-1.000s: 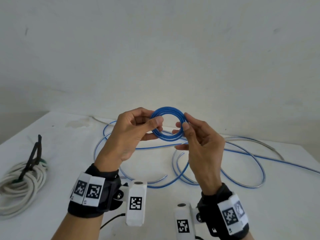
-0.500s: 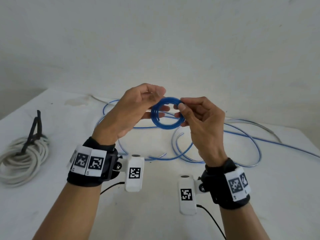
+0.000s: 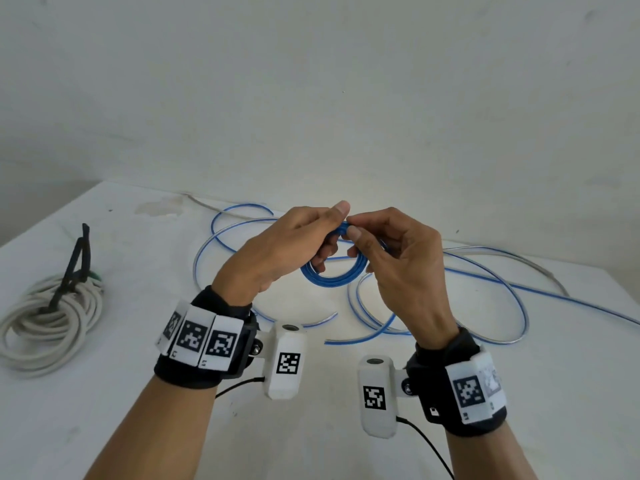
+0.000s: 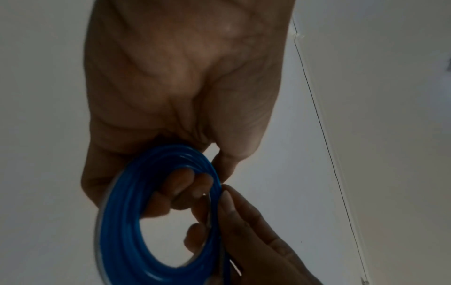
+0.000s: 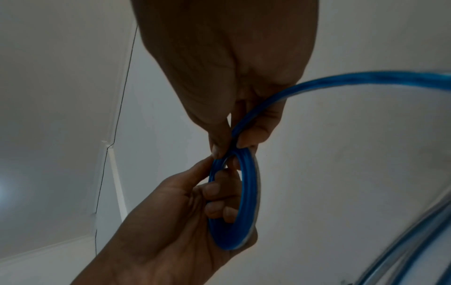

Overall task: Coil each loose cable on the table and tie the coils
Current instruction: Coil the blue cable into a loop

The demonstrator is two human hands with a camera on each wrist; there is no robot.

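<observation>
A small blue cable coil (image 3: pixel 332 277) hangs in the air between both hands above the table's middle. My left hand (image 3: pixel 294 244) grips its top, fingers curled through the ring (image 4: pixel 185 192). My right hand (image 3: pixel 391 247) pinches the blue strand at the coil's top between thumb and fingers (image 5: pixel 224 144), where the loose cable (image 5: pixel 317 86) runs off to the right. The rest of the blue cable (image 3: pixel 485 292) lies in loose loops on the white table (image 3: pixel 104 410) behind and below the hands.
A coiled white cable (image 3: pixel 48 323) held by a black tie (image 3: pixel 74 268) lies at the table's left edge. A thin grey cable (image 3: pixel 519 261) curves along the back right. A wall stands close behind the table.
Both hands have come lower and closer together. The coil has tipped from facing me to hanging below the fingers, with the right hand now pinching at its top.
</observation>
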